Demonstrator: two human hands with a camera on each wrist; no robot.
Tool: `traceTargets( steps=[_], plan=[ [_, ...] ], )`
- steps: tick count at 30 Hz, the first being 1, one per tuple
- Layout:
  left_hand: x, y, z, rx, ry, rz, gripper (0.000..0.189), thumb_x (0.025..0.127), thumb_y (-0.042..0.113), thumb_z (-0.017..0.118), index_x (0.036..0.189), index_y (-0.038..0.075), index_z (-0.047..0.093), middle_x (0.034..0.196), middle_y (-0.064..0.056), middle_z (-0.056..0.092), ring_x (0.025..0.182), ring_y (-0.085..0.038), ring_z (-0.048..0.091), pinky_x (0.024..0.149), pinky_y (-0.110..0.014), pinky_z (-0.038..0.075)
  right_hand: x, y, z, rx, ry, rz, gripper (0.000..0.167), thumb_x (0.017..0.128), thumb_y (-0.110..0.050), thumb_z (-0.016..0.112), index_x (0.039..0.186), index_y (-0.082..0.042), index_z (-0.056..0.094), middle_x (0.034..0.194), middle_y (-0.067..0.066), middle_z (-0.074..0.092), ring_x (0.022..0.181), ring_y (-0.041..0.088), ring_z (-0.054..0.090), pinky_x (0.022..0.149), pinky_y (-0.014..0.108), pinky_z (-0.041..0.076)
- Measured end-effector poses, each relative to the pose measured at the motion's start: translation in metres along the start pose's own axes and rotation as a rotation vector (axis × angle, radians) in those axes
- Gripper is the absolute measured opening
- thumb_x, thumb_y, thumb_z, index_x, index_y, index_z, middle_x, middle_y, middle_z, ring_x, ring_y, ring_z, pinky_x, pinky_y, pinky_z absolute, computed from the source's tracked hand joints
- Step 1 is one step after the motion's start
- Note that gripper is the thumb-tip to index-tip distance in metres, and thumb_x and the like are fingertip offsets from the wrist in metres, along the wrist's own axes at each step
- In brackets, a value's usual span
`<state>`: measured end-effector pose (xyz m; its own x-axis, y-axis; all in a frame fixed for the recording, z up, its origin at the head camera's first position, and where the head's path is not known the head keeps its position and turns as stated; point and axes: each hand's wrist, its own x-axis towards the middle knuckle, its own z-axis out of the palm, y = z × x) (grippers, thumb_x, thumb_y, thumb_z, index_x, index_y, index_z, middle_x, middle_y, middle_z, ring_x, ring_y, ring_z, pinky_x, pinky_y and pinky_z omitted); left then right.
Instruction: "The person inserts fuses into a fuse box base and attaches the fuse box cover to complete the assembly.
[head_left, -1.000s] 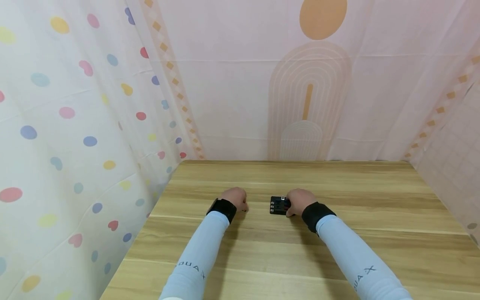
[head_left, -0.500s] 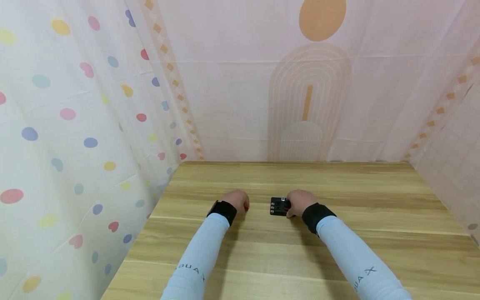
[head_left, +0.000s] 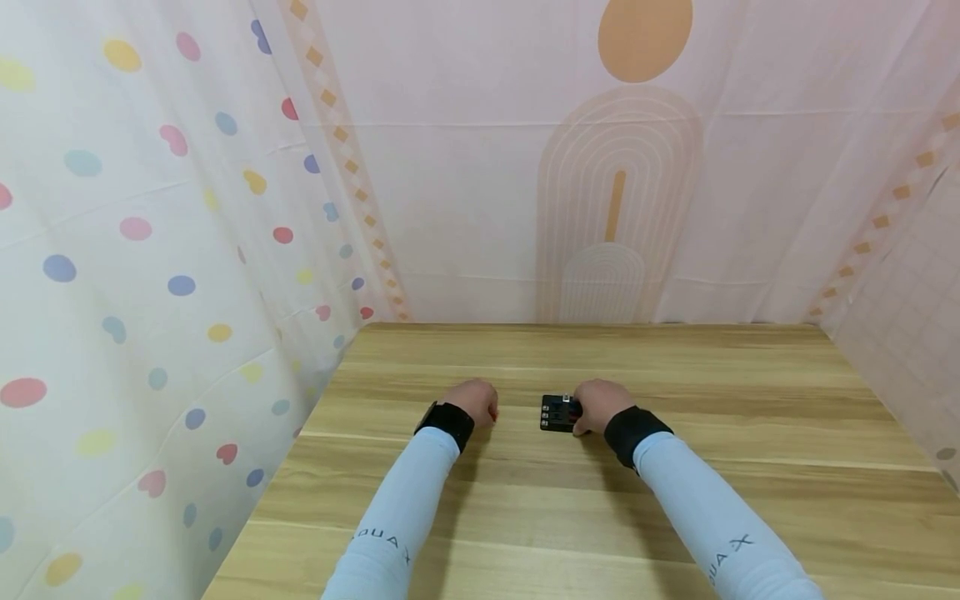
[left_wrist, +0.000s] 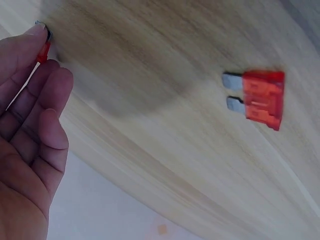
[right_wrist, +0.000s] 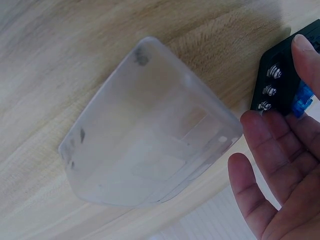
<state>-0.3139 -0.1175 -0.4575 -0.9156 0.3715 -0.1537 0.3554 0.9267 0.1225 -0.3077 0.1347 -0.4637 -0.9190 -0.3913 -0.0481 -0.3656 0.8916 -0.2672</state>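
My left hand [head_left: 474, 400] is above the table, left of the fuse block. In the left wrist view, its thumb and fingers pinch a small red blade fuse [left_wrist: 44, 51], whose metal prong points up past the thumb. Another red blade fuse [left_wrist: 262, 100] with two flat prongs lies on the table beside that hand. My right hand [head_left: 600, 406] grips the right end of a black fuse block [head_left: 555, 413] on the table. Silver screws line the block's edge, and a blue fuse [right_wrist: 302, 100] shows in it near the fingers, partly hidden by the hand.
A clear plastic cover [right_wrist: 150, 130] lies on the wood-grain table [head_left: 525, 517] beside the right hand. Patterned curtains [head_left: 465, 208] hang behind the table and at its left and right sides.
My left hand has shifted slightly right, and red now shows at its fingertips. The right hand stays on the fuse block with no clear movement.
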Motion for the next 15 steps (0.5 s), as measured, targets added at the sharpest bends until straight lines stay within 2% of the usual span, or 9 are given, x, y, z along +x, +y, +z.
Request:
traceTargets(
  steps=[11,15],
  plan=[
    [0.0011,0.0003,-0.0015,0.01,-0.011,0.003,0.02,0.081,0.008,0.08,0.067,0.018,0.069,0.067,0.009,0.061,0.068,-0.009,0.054,0.067,-0.027,0.048,-0.0016,-0.0012,-0.0024,0.006,-0.012,0.007,0.031,0.069,-0.023,0.092,0.088,-0.007,0.073,0.078,0.0,0.065,0.071,0.017,0.056,0.072,0.037,0.05],
    [0.0037,-0.0019,0.0,-0.005,0.005,0.018,0.023,0.082,0.006,0.079,0.065,0.018,0.068,0.065,0.009,0.06,0.065,-0.009,0.052,0.066,-0.027,0.048,-0.0024,-0.0023,-0.0039,-0.001,-0.014,0.003,0.03,0.069,-0.022,0.092,0.087,-0.007,0.073,0.077,0.0,0.065,0.071,0.017,0.056,0.071,0.036,0.05]
  ],
)
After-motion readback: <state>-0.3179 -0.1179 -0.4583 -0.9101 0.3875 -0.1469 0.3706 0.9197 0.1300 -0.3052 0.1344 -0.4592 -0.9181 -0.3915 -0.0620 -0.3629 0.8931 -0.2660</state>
